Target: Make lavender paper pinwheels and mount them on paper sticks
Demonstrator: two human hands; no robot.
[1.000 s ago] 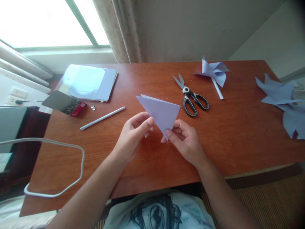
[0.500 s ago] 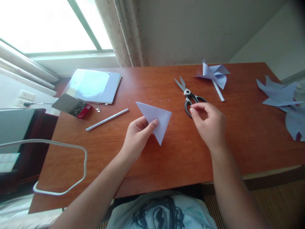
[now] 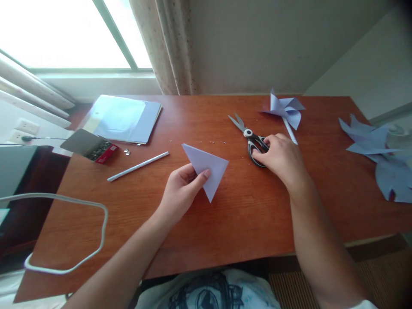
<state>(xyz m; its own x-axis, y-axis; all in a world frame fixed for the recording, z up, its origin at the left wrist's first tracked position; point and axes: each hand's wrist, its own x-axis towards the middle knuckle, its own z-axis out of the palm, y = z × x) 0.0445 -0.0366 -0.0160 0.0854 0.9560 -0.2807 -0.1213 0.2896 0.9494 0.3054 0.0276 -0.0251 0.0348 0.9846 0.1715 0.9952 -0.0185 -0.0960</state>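
My left hand (image 3: 183, 184) pinches a folded white paper triangle (image 3: 212, 165) between thumb and fingers, above the table. One corner of the paper points down toward me. At the right, my right hand (image 3: 283, 159) is closed around the handles of a pair of scissors (image 3: 246, 131), with the thumb at the near loop. The scissors still lie on the table, blades apart and pointing away to the left. Behind that hand lies a paper pinwheel (image 3: 286, 109) on a rolled paper stick.
A paper stick (image 3: 138, 166), small metal pieces (image 3: 127, 152), an open red-and-grey box (image 3: 103, 152) and a folder (image 3: 128, 120) lie on the left of the wooden table (image 3: 244, 223). A white cable (image 3: 104, 227) loops over the near left. Cut paper pieces (image 3: 370, 139) sit far right.
My right hand has moved onto the scissors' handles and closed on them. My left hand keeps the paper triangle almost as before. The whole view has shifted slightly.
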